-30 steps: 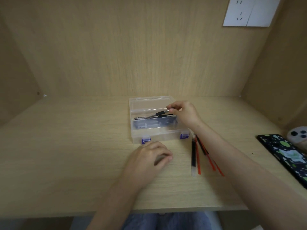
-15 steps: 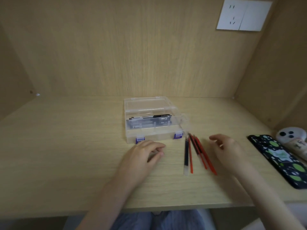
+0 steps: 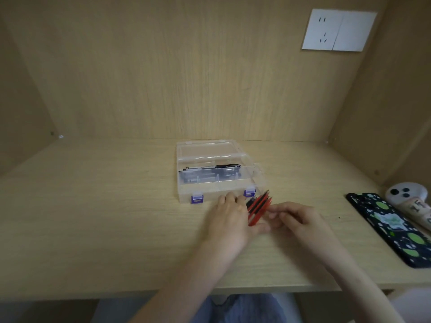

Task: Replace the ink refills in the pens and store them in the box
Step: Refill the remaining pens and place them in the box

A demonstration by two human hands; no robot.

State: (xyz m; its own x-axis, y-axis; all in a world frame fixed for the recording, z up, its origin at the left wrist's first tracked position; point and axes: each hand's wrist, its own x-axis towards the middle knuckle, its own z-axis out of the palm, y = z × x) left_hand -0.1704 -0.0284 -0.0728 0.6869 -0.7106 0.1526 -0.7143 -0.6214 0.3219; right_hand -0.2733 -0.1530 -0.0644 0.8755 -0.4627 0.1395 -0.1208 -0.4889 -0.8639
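A clear plastic box [image 3: 224, 194] with purple latches stands open at the middle of the desk. Dark pens [image 3: 210, 170] lie across its inside. Just in front of its right corner is a bundle of red and black ink refills [image 3: 258, 206], raised at an angle and blurred. My left hand [image 3: 229, 221] grips the bundle from the left, with its thumb under the lower ends. My right hand [image 3: 297, 220] meets it from the right, its curled fingertips pinching the same refills.
A phone in a black case with green spots [image 3: 391, 229] lies at the right edge of the desk, with a white object [image 3: 407, 193] behind it. Wooden walls close in the back and both sides. A white socket plate [image 3: 338, 30] is on the back wall.
My right hand let go of a pen in the box and came back to the refills. My left hand slid right from the desk. The loose refills are now gathered between both hands.
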